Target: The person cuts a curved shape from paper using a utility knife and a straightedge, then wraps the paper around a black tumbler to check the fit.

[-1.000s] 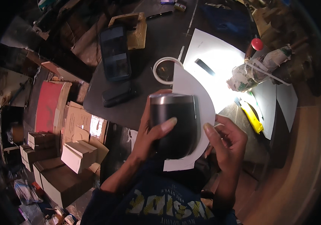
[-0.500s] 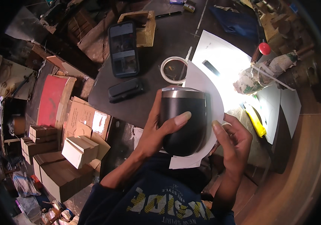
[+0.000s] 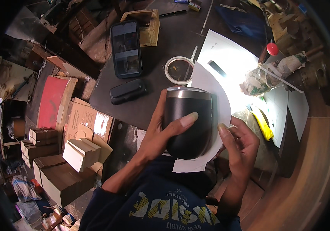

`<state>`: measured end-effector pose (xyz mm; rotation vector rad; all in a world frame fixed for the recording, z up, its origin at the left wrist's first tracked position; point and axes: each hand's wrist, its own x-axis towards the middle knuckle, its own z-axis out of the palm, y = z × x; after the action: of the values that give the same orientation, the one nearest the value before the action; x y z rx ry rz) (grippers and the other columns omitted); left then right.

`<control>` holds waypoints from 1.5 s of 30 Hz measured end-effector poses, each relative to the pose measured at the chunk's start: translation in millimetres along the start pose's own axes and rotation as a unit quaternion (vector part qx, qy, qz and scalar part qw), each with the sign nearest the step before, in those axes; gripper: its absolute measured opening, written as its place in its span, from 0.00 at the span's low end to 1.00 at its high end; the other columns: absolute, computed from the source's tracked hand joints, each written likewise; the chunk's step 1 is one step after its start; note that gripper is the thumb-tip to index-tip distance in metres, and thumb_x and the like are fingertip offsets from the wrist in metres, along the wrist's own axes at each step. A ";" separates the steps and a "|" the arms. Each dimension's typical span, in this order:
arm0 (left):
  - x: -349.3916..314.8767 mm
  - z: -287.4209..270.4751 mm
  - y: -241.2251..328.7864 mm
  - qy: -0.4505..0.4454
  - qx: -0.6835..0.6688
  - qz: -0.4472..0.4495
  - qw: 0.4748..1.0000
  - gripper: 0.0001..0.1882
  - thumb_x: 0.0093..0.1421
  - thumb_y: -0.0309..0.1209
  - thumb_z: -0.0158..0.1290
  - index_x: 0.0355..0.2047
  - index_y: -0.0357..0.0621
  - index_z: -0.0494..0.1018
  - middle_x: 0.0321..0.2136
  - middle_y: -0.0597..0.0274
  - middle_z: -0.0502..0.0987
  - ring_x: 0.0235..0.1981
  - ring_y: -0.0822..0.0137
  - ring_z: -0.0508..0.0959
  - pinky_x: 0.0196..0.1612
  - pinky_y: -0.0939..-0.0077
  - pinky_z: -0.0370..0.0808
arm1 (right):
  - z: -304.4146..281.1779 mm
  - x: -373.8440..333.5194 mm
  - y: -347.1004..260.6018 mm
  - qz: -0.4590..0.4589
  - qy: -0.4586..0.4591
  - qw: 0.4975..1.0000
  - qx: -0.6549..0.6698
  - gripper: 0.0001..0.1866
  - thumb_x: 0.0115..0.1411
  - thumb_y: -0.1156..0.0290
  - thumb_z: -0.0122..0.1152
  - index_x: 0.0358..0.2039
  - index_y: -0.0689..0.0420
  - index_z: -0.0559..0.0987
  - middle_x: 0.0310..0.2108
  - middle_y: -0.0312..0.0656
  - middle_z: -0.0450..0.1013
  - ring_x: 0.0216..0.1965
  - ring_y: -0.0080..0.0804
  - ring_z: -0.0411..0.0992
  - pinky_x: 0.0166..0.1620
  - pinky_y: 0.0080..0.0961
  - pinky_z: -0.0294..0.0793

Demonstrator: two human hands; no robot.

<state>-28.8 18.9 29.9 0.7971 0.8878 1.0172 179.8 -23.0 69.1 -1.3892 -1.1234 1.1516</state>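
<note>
A black tumbler (image 3: 188,123) with a bare metal band and a clear lid stands upright in my left hand (image 3: 159,134). The thumb lies across its front, while the other fingers are hidden behind it. Behind the tumbler and along its right side curves a sheet of white paper (image 3: 220,104), whose lower end shows below the base. My right hand (image 3: 240,142) pinches that sheet's right edge between thumb and fingers, a little apart from the tumbler.
On the dark table (image 3: 99,96) lie a phone (image 3: 126,50) against a wooden box (image 3: 149,32), a black case (image 3: 128,91) and a tape roll (image 3: 178,71). A wrapped lamp (image 3: 272,75) lights white sheets and a yellow cutter (image 3: 262,123). Cardboard boxes (image 3: 66,177) stand at left.
The tumbler and paper stay almost in place. My left thumb has shifted slightly up and to the right on the tumbler. My right hand keeps its pinch on the paper.
</note>
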 end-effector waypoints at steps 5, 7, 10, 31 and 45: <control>0.6 -0.5 2.0 0.000 0.002 -0.005 1.000 0.66 0.56 0.50 0.69 0.78 0.31 0.38 0.65 0.36 0.66 0.64 0.51 0.73 0.65 0.63 0.72 | 0.1 1.1 0.3 -0.011 0.002 1.000 -0.012 0.17 0.68 0.78 0.65 0.55 0.73 0.79 0.30 0.44 0.82 0.27 0.16 0.76 0.28 0.15 0.76; 2.2 -2.2 0.4 0.000 0.005 0.001 1.000 0.67 0.56 0.50 0.69 0.78 0.29 0.37 0.65 0.35 0.66 0.64 0.51 0.73 0.65 0.63 0.72 | 0.8 2.3 0.0 -0.012 0.003 1.000 -0.012 0.17 0.68 0.78 0.65 0.55 0.72 0.79 0.29 0.43 0.81 0.27 0.16 0.76 0.29 0.15 0.76; 5.0 -1.5 3.2 0.000 -0.001 0.003 1.000 0.60 0.57 0.47 0.69 0.77 0.34 0.45 0.63 0.39 0.68 0.62 0.53 0.74 0.64 0.64 0.72 | 1.4 4.2 -3.3 -0.006 0.000 1.000 -0.006 0.16 0.68 0.78 0.65 0.54 0.73 0.79 0.30 0.42 0.81 0.28 0.17 0.76 0.29 0.15 0.76; -10.0 -0.7 8.0 -0.063 0.059 0.138 0.987 0.57 0.46 0.41 0.69 0.72 0.39 0.52 0.61 0.43 0.66 0.65 0.50 0.71 0.69 0.56 0.66 | -0.9 -19.0 -3.1 -0.040 -0.011 0.998 -0.037 0.10 0.64 0.79 0.66 0.45 0.69 0.84 0.33 0.40 0.82 0.34 0.20 0.79 0.37 0.19 0.78; -8.4 -6.3 10.2 -0.064 0.108 0.140 0.982 0.56 0.47 0.39 0.70 0.72 0.40 0.52 0.61 0.44 0.67 0.64 0.50 0.72 0.68 0.55 0.67 | -11.9 -15.6 16.7 -0.085 0.006 0.991 -0.099 0.12 0.65 0.78 0.67 0.47 0.69 0.83 0.32 0.40 0.82 0.32 0.17 0.78 0.35 0.15 0.75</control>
<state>-40.2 15.3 38.2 1.1835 0.7979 1.1115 190.7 -41.5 54.9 -1.4169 -1.3491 0.9274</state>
